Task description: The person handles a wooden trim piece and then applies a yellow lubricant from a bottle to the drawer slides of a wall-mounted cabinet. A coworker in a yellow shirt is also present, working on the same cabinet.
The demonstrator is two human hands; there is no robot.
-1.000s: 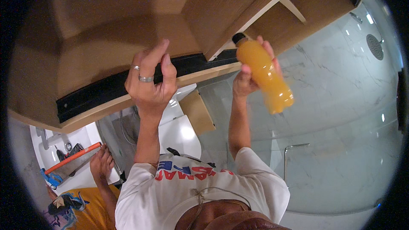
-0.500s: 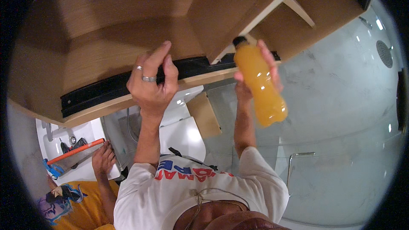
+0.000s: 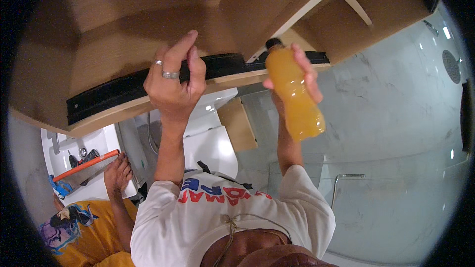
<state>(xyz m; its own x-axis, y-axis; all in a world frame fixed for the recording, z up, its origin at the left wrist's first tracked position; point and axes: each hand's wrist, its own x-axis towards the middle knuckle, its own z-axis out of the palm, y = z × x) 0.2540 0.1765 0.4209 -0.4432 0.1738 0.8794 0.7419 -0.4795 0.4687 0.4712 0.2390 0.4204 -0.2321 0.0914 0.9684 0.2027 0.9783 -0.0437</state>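
An orange drink bottle (image 3: 293, 86), with a dark cap, tilts in my right hand (image 3: 308, 71), cap end up toward the cabinet divider. The fingers wrap the bottle's upper half. My left hand (image 3: 174, 79), with two rings, is raised in front of the black strip along the cabinet's lower front. Its fingers are bent together, thumb close to the forefinger. Anything they may pinch is hidden. Above both hands is the wooden cabinet (image 3: 148, 29), its inside showing, split by a divider (image 3: 309, 7) with a pale edge.
At lower left, a person in a yellow shirt has a hand (image 3: 118, 174) by a white sink (image 3: 104, 141). An orange-and-blue hacksaw (image 3: 86, 165) lies across it. A white toilet (image 3: 213, 153) and wooden board (image 3: 238, 126) are below; a glass panel (image 3: 386, 188) stands right.
The bottle and my right hand have moved slightly left and up in the view. My left hand keeps its bent shape. The whole view has shifted a little.
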